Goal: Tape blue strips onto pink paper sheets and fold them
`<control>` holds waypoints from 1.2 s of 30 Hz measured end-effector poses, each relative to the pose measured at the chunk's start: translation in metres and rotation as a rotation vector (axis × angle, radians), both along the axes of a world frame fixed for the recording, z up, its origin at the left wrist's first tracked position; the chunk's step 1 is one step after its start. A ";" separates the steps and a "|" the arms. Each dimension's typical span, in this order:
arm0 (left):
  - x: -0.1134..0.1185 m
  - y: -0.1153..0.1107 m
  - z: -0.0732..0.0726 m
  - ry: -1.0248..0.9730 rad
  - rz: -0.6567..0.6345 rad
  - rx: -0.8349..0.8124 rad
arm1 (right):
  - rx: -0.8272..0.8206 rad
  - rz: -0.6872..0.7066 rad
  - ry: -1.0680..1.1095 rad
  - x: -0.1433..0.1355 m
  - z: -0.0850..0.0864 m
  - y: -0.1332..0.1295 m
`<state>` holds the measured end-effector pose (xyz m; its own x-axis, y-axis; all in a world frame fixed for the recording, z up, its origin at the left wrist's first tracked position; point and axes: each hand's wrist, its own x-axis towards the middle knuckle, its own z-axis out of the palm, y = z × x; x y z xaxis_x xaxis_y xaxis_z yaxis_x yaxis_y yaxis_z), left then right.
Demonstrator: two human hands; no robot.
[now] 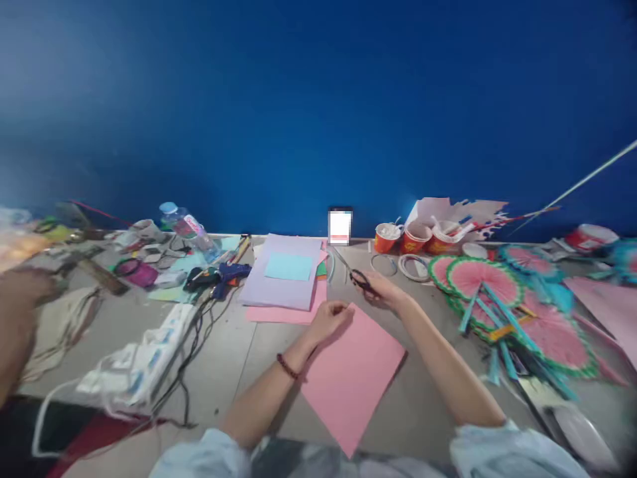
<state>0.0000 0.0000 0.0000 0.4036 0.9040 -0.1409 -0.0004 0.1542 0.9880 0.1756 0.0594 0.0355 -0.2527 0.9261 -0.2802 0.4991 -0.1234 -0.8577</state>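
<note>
A pink sheet of paper lies turned like a diamond before me, its near corner at the table's front edge. My left hand pinches the sheet near its far corner, fingers closed. Just right of that corner, my right hand is wrapped around the dark handles of a pair of scissors. The blades point away from me toward the wall, apart from the paper. Behind my left hand, a light blue sheet rests on lavender paper, with more pink paper beneath.
Pink and green paper fans spread at the right. Several red paper cups stand by the wall near a phone. At the left are a power strip, black cords, a blue glue gun, a bottle and another person's arm.
</note>
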 end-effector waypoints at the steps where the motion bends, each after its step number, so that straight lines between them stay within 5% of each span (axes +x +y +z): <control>1: 0.001 0.000 -0.001 0.005 0.052 0.020 | 0.081 -0.028 -0.061 0.002 0.003 -0.002; 6: 0.002 0.003 -0.005 -0.011 0.289 0.201 | 0.509 -0.060 -0.413 0.012 0.024 -0.011; 9: 0.000 0.005 -0.003 -0.023 0.355 0.248 | 0.603 -0.006 -0.486 0.019 0.037 -0.014; 18: -0.004 0.002 0.028 -0.087 0.552 0.219 | 0.567 0.129 -0.520 0.031 0.053 -0.023; 26: -0.006 0.004 0.019 0.013 0.550 0.293 | 0.465 0.257 -0.547 0.024 0.062 -0.034; 30: -0.012 0.009 0.025 0.076 0.624 0.414 | 0.428 0.199 -0.629 0.032 0.060 -0.031; 36: -0.017 0.015 0.043 0.046 0.618 0.295 | 0.475 0.031 -0.858 0.048 0.053 -0.021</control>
